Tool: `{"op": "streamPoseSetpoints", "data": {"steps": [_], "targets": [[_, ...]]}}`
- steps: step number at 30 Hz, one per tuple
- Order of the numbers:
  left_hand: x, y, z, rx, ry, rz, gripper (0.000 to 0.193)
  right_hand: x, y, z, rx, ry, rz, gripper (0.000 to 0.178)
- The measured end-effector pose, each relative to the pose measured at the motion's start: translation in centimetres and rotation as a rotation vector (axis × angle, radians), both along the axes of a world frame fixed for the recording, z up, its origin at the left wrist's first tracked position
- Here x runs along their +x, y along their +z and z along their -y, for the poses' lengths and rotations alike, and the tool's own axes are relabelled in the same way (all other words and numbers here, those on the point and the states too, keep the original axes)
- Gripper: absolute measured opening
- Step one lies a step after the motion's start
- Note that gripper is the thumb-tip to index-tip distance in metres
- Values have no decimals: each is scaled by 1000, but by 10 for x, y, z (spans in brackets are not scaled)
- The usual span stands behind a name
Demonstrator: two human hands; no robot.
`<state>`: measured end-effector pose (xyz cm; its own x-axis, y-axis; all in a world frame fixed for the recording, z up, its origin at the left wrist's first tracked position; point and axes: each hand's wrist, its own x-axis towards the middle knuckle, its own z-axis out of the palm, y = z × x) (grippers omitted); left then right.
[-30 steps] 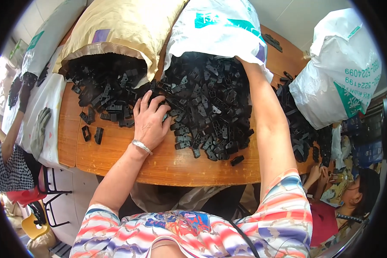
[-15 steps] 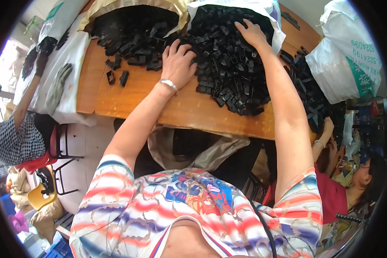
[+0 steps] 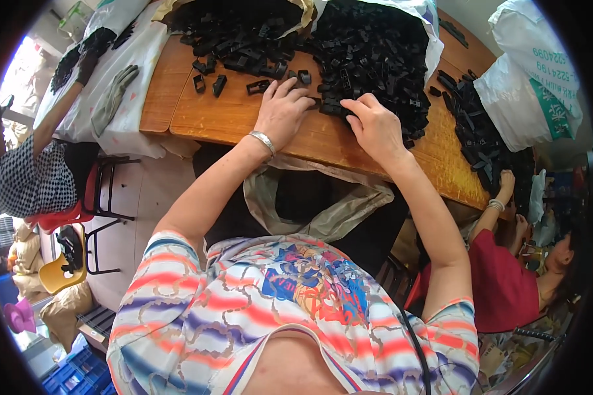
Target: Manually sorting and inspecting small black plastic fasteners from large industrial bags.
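Observation:
Small black plastic parts [image 3: 369,59] lie in a large heap that spills from a white sack onto the wooden table. My left hand [image 3: 284,113], with a silver bracelet at the wrist, rests open on the table. Its fingers are spread and their tips are close to a few loose parts. At the heap's near left edge is my right hand [image 3: 380,131], its fingers bent and its thumb apart from the forefinger. Its fingertips touch several black parts [image 3: 331,107]; no part is plainly gripped.
A second heap of black parts [image 3: 234,39] spills from a tan sack at the far left. Longer black pieces [image 3: 478,141] lie by a white bag [image 3: 524,89] at right. A grey glove [image 3: 114,99] lies on white sheeting. Co-workers sit left and right.
My right hand has come back from deep in the heap to its near edge, closer to my left hand. The heap's near part has shrunk, with more bare wood showing. My view has shifted.

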<state>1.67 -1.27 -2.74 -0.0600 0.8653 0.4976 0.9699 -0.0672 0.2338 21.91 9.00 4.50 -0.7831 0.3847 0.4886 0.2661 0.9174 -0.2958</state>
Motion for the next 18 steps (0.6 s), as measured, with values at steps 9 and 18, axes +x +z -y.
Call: {"op": "streamPoseSetpoints", "data": {"steps": [9, 18], "targets": [[15, 7, 14, 183, -57, -14, 17, -15, -26, 6, 30, -352, 179, 18], [24, 17, 11, 139, -97, 276, 45, 0, -27, 14, -184, -222, -187, 28]]}}
